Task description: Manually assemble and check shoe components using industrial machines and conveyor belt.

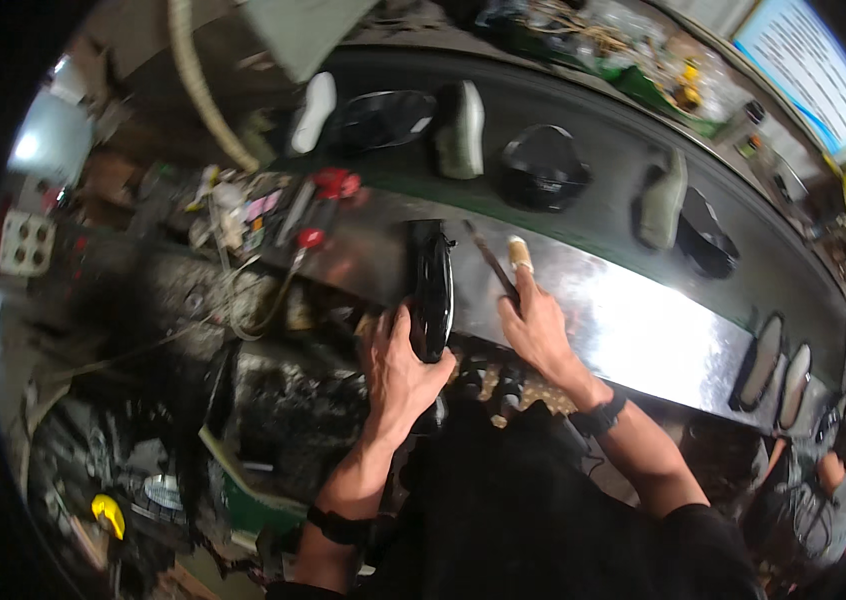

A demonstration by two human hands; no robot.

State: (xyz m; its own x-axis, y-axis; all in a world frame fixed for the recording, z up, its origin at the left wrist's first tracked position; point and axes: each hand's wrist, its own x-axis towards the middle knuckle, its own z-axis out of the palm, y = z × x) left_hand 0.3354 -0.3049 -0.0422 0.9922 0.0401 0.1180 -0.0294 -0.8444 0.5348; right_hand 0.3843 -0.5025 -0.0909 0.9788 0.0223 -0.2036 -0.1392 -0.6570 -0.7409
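Note:
My left hand point(400, 368) grips a glossy black shoe point(432, 285) by its near end, with the thumb and fingers on either side. The shoe stands on edge over the metal bench point(368, 250). To its right, my right hand point(546, 335) is closed around a thin, dark, brush-like tool point(491, 258) whose tip points away and to the left. A tan cover point(520, 253) wraps the extended index finger of that hand. Tool and shoe are apart. The tool's exact kind is hard to make out.
Beyond the bench runs a dark conveyor belt point(603, 150) carrying pale soles point(461, 130) and black shoe uppers point(545, 168). Red-handled tools point(312, 237) and cords lie at the left. More soles point(761, 360) sit at the right end, near another person point(823, 505).

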